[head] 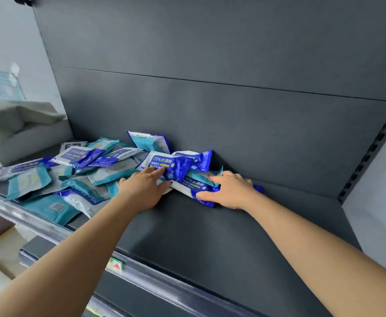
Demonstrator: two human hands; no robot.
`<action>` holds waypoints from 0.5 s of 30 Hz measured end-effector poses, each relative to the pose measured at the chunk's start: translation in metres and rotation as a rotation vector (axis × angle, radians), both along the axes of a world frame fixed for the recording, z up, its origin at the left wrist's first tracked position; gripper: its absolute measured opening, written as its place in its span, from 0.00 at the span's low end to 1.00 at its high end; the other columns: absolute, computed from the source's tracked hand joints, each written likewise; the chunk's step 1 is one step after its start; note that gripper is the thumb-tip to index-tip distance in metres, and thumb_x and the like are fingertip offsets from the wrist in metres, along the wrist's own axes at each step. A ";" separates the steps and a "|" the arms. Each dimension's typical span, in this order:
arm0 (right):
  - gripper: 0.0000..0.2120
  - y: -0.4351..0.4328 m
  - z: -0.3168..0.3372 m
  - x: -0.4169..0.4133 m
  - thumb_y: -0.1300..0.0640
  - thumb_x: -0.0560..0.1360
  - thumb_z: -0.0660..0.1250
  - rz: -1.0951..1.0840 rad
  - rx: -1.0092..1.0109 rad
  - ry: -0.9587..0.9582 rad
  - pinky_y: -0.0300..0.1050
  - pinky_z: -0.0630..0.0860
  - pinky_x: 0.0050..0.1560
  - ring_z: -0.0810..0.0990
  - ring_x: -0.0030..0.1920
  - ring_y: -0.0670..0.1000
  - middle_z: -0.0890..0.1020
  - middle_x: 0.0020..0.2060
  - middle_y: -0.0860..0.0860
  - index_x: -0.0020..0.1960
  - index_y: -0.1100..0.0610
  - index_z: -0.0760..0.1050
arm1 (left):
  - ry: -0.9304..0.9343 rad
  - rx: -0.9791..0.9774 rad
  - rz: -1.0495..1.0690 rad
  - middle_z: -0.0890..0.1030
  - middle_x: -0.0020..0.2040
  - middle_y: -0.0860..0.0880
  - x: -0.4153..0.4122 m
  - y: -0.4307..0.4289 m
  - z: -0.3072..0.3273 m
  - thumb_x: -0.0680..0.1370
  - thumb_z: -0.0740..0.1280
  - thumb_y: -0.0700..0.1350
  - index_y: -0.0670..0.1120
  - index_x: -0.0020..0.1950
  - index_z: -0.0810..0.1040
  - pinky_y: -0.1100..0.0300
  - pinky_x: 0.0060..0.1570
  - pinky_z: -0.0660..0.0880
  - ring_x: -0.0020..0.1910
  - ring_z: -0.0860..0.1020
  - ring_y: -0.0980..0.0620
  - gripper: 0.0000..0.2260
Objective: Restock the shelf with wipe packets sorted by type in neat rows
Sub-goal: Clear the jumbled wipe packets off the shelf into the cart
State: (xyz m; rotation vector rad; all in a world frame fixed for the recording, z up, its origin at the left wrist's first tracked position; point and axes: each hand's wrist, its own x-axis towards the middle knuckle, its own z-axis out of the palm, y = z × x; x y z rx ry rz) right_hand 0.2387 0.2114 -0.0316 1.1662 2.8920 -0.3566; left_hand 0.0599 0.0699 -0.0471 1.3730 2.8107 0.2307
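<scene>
Wipe packets, blue and teal mixed, are lying heaped on the dark shelf near its back panel. The right hand is gripping a blue packet while the left hand is pressing flat on another; lifting one type at a time would likely keep rows clean.

Two bare forearms enter from the bottom edge and narrow toward the wrists. No sleeve shows on either (any clothing ends outside the picture). The left hand wears no glove, ring, watch or band where it can be seen. The right hand is likewise uncovered, its wrist plain. The fingers are slim with short nails; finer detail of the nails is too blurred to make out.
</scene>
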 end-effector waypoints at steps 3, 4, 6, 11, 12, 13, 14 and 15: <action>0.37 -0.014 0.000 0.011 0.27 0.65 0.64 -0.083 -0.040 0.045 0.52 0.62 0.65 0.65 0.69 0.54 0.65 0.70 0.49 0.70 0.38 0.65 | 0.003 -0.003 -0.102 0.59 0.77 0.57 0.003 -0.013 -0.004 0.80 0.49 0.61 0.60 0.76 0.55 0.45 0.67 0.65 0.74 0.62 0.49 0.24; 0.38 -0.018 0.000 0.015 0.27 0.63 0.65 -0.110 -0.059 0.059 0.50 0.62 0.65 0.65 0.69 0.54 0.64 0.70 0.49 0.70 0.38 0.65 | -0.003 0.011 -0.135 0.59 0.77 0.56 0.005 -0.017 -0.004 0.81 0.50 0.61 0.60 0.76 0.56 0.46 0.68 0.65 0.74 0.63 0.49 0.23; 0.39 -0.027 -0.001 0.025 0.28 0.61 0.68 -0.161 -0.105 0.103 0.47 0.64 0.62 0.67 0.67 0.54 0.64 0.69 0.47 0.70 0.37 0.66 | -0.023 0.061 -0.202 0.64 0.75 0.56 0.010 -0.024 -0.002 0.81 0.50 0.60 0.60 0.74 0.62 0.49 0.66 0.68 0.71 0.67 0.49 0.21; 0.32 -0.052 0.005 0.053 0.41 0.64 0.75 -0.189 -0.187 0.217 0.48 0.71 0.63 0.74 0.62 0.51 0.71 0.63 0.48 0.67 0.47 0.74 | -0.154 0.299 -0.297 0.83 0.54 0.48 0.018 -0.039 0.011 0.80 0.59 0.53 0.53 0.55 0.82 0.55 0.49 0.74 0.54 0.79 0.45 0.13; 0.29 -0.056 0.006 0.058 0.44 0.65 0.76 -0.194 -0.210 0.253 0.45 0.72 0.62 0.75 0.61 0.50 0.74 0.62 0.48 0.64 0.49 0.76 | -0.212 0.355 -0.297 0.84 0.49 0.48 0.017 -0.040 0.013 0.79 0.62 0.51 0.52 0.51 0.83 0.56 0.47 0.75 0.50 0.80 0.45 0.11; 0.24 -0.059 0.007 0.063 0.46 0.66 0.76 -0.208 -0.240 0.306 0.42 0.72 0.59 0.76 0.60 0.49 0.76 0.60 0.47 0.60 0.49 0.79 | -0.250 0.407 -0.277 0.84 0.46 0.49 0.014 -0.040 0.015 0.78 0.64 0.51 0.51 0.48 0.83 0.56 0.46 0.75 0.48 0.80 0.46 0.09; 0.19 -0.061 0.009 0.066 0.46 0.66 0.76 -0.237 -0.270 0.377 0.42 0.73 0.55 0.78 0.57 0.48 0.79 0.58 0.47 0.55 0.49 0.81 | -0.256 0.437 -0.240 0.83 0.45 0.50 0.012 -0.040 0.017 0.77 0.66 0.52 0.51 0.48 0.83 0.57 0.45 0.75 0.48 0.80 0.48 0.08; 0.15 -0.063 0.010 0.068 0.45 0.67 0.75 -0.280 -0.294 0.450 0.43 0.74 0.50 0.80 0.52 0.48 0.81 0.54 0.47 0.51 0.49 0.81 | -0.236 0.422 -0.194 0.82 0.48 0.51 0.010 -0.039 0.018 0.75 0.67 0.55 0.50 0.51 0.82 0.57 0.46 0.74 0.50 0.80 0.48 0.10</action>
